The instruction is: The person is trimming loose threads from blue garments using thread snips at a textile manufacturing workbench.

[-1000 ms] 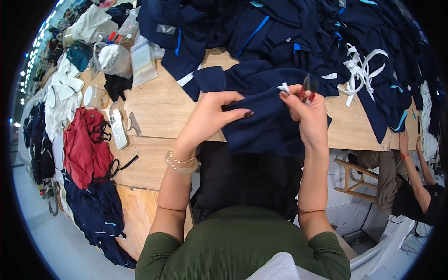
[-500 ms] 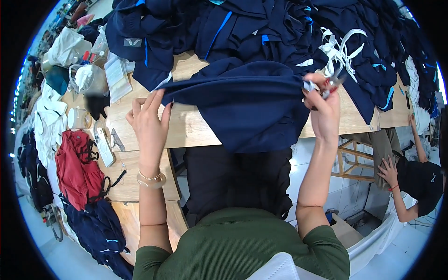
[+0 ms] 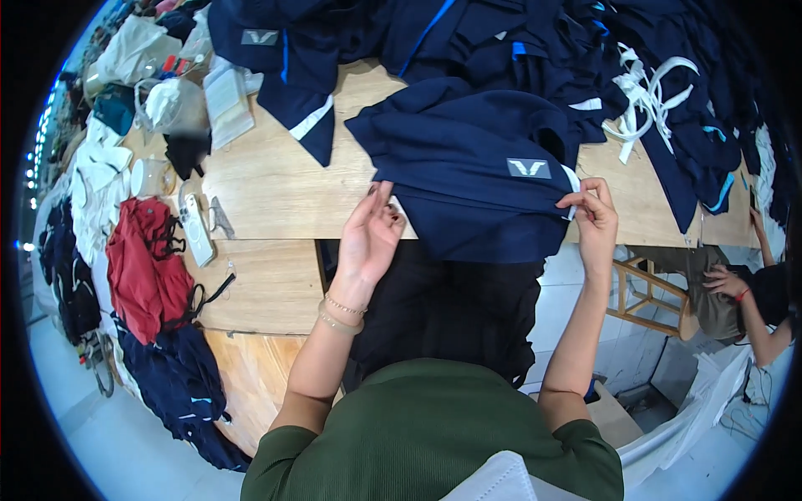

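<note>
A navy blue garment (image 3: 476,184) with a grey rectangular patch (image 3: 529,169) lies spread over the table's near edge. At its lower left edge, my left hand (image 3: 372,235) has its fingertips on the cloth, fingers partly curled. My right hand (image 3: 595,219) pinches the garment's right edge, beside a white strip, between thumb and finger. The red-handled snips seen earlier in that hand do not show now. The garment's lower part hangs over the edge in front of my dark trousers.
Navy garments (image 3: 468,42) are heaped along the far side. White straps (image 3: 652,100) lie on them at right. A phone (image 3: 197,230), a red garment (image 3: 149,267) and a clear jar (image 3: 150,178) are at left. Another person (image 3: 752,301) sits at right near a wooden stool (image 3: 647,292).
The garment has been turned and laid down, bringing its grey patch into view. My left hand moved right and nearer. My right hand moved slightly nearer, and the snips are no longer visible.
</note>
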`<act>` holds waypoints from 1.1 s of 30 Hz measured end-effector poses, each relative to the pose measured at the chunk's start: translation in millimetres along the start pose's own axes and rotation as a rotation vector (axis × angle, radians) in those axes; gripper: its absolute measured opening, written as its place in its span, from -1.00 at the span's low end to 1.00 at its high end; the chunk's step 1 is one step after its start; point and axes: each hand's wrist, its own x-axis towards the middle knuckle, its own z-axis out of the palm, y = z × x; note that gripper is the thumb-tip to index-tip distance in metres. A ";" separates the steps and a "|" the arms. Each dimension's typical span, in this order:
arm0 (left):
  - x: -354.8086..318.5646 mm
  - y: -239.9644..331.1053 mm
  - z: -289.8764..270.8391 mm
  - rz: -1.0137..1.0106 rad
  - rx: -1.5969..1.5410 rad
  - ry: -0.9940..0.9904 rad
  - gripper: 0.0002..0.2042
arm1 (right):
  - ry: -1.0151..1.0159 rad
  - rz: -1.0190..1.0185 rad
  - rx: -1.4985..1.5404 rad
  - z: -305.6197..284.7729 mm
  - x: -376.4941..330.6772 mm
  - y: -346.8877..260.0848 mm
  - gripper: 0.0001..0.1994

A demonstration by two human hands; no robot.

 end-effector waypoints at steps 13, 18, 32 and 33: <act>-26.4 -6.8 35.1 0.086 0.033 -0.006 -0.89 | -0.127 -0.306 -0.102 111.7 -8.7 -77.5 -0.59; -40.2 -5.9 34.2 0.147 0.086 -0.042 -0.80 | -0.055 -0.382 -0.022 138.1 -4.8 -61.1 -0.74; -82.8 -5.6 25.4 0.190 0.590 -0.247 -0.68 | -0.012 -0.263 0.033 112.6 33.6 -98.1 -0.83; -80.1 -6.1 25.1 0.163 0.452 -0.278 -0.70 | -0.014 -0.249 0.069 113.6 34.8 -99.9 -0.83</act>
